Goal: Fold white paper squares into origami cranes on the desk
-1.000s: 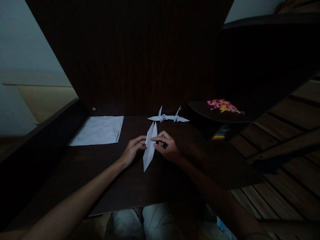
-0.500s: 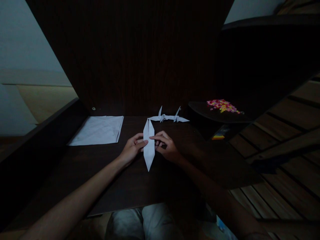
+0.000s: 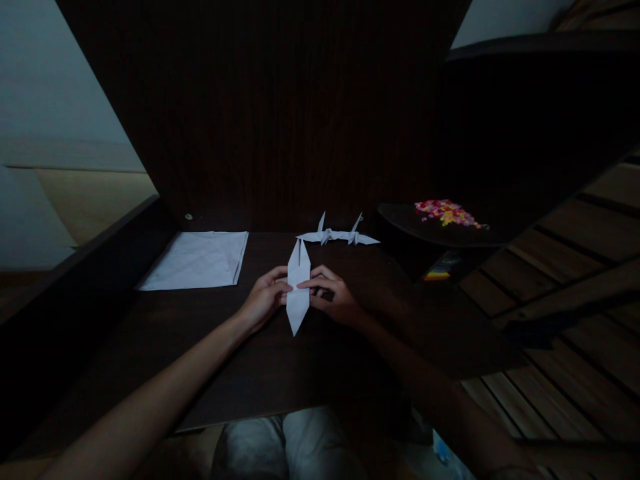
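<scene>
A white folded origami paper (image 3: pixel 299 267), long and pointed at the near end, is held between both hands above the dark desk. Its far end has a slit down the middle between two points. My left hand (image 3: pixel 267 297) grips its left edge, thumb on top and fingers behind. From the right, my right hand (image 3: pixel 334 293) pinches the paper, with a finger or thumb lying across its front; the other fingers are partly hidden behind it. Just beyond stand two folded paper cranes (image 3: pixel 340 236) in a row, wings touching or nearly so.
A stack of white paper sheets (image 3: pixel 196 260) lies at the desk's back left. Small pink, red and yellow pieces (image 3: pixel 447 212) are heaped on a dark corner shelf (image 3: pixel 400 220) to the right. A dark panel (image 3: pixel 300 120) rises behind the desk (image 3: pixel 240 373).
The folded paper has shifted slightly, its near tip moving up and a little left. My right finger has slid down the paper's front. The cranes and the sheets stay put.
</scene>
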`<state>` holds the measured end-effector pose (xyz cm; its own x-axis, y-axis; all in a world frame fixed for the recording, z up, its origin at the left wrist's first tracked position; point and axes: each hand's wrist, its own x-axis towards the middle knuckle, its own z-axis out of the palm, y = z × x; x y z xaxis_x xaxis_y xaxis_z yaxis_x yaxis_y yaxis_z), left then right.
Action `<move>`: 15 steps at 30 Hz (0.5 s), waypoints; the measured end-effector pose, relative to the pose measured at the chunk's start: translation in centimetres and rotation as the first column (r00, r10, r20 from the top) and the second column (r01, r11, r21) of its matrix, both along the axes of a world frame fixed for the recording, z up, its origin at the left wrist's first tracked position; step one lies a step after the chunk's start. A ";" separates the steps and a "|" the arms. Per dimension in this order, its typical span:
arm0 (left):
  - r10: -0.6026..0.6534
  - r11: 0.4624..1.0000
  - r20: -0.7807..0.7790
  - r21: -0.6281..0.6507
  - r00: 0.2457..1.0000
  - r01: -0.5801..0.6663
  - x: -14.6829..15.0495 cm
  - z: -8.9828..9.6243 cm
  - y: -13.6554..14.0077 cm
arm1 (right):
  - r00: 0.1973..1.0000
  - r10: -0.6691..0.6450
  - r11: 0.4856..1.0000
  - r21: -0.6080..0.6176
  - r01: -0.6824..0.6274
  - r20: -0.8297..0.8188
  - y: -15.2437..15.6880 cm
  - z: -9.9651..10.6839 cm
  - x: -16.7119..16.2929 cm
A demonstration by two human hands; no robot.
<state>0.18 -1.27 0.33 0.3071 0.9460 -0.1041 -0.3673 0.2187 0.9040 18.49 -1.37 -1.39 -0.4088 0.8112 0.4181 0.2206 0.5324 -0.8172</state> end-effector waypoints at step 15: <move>0.120 0.972 -0.099 0.212 0.988 -0.097 0.0 -0.3 -0.1 | 0.991 -0.024 0.999 -0.038 0.019 -0.133 -0.2 0.5 -0.2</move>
<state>0.13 -1.37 0.06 0.1986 0.9776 0.0689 -0.2744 -0.0120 0.9615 18.29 -1.60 -0.86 -0.3333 0.8351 0.4376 0.1191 0.4977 -0.8591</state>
